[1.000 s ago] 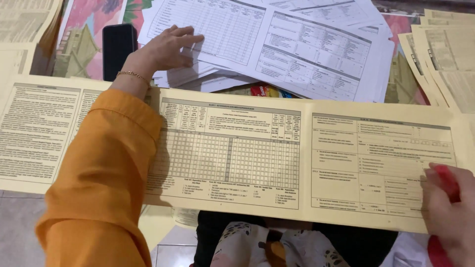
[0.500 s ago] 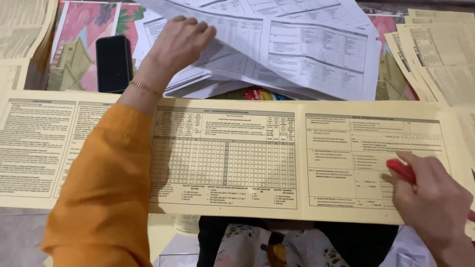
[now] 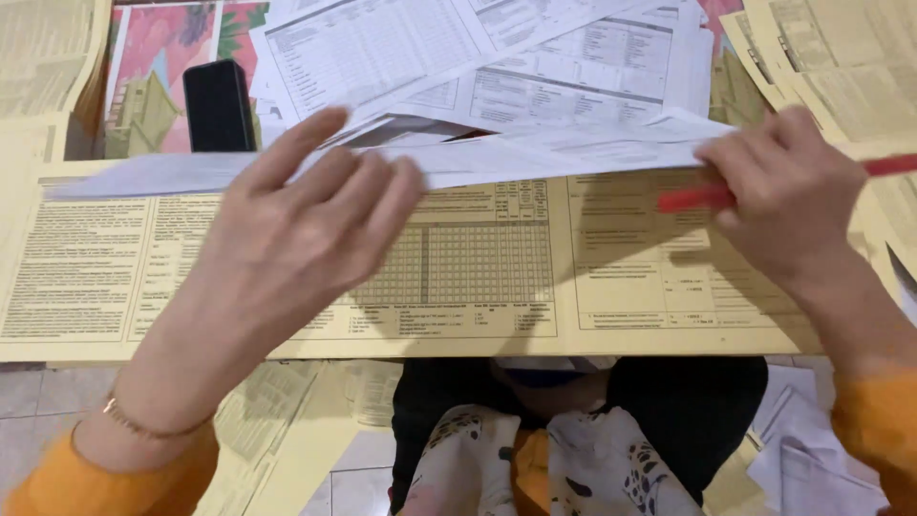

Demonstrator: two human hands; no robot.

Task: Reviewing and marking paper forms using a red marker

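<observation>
Two hands work over a wide yellow form (image 3: 535, 277) that lies flat across the person's lap, printed w/ a grid in the middle and text blocks on both sides. Left hand (image 3: 306, 220) has its fingers spread and curled round the near edge of a white sheet (image 3: 535, 153), thumb up over the top; the sheet is lifted off the form and runs almost edge-on from far left to the right hand. Right hand (image 3: 788, 196) is closed on a red pen (image 3: 693, 198), which sticks out to the left under the sheet's right end and also shows past the hand on the right; whether this hand also grips the sheet, can't tell. Pen tip hangs just above the right text block of the form, contact w/ it unclear. Behind the sheet lies a loose pile of white printed papers (image 3: 573, 67), overlapping at angles. A black phone (image 3: 219, 105) stands near the top left, beside a pink and green picture page (image 3: 148, 67). More yellow forms (image 3: 831, 57) are stacked at top right, and others at top left. Orange sleeves cover both forearms; thin bracelet (image 3: 143, 425) on the left wrist. Below the form: dark trousers and a patterned cloth (image 3: 544, 468), w/ papers on the tiled floor.
</observation>
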